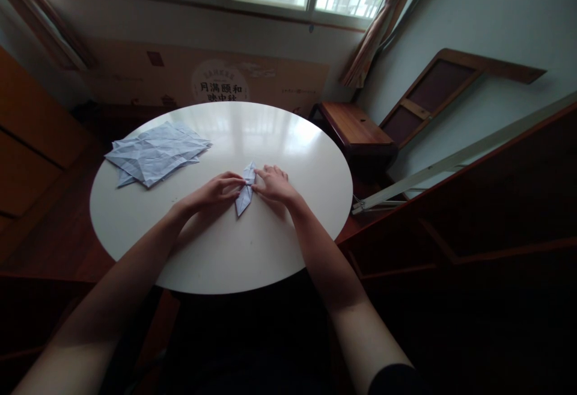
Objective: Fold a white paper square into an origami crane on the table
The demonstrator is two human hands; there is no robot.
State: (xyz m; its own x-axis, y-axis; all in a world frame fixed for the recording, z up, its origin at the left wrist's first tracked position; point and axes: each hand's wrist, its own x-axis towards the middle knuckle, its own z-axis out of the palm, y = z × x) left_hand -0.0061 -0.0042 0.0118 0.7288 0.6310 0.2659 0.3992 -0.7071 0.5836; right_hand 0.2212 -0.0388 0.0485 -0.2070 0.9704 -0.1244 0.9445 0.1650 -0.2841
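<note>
A small piece of folded white paper [244, 201], long and pointed at both ends, lies on the round white table [216, 251]. From its left side, my left hand [222, 188] pinches its narrow middle between thumb and fingers. On the opposite side my right hand [272, 182] has its thumb and index finger on the same paper, near the middle and upper part, with the other fingers curled over the tabletop. The fingertips of both hands nearly meet and cover part of the paper's centre.
Several creased sheets of white paper [157, 151] lie stacked at the table's left back. A wooden stool [356, 124] stands beyond the right edge. Behind the table, a printed cardboard panel [288, 76] leans below the windows. Dark wooden furniture [473, 220] is close on the right.
</note>
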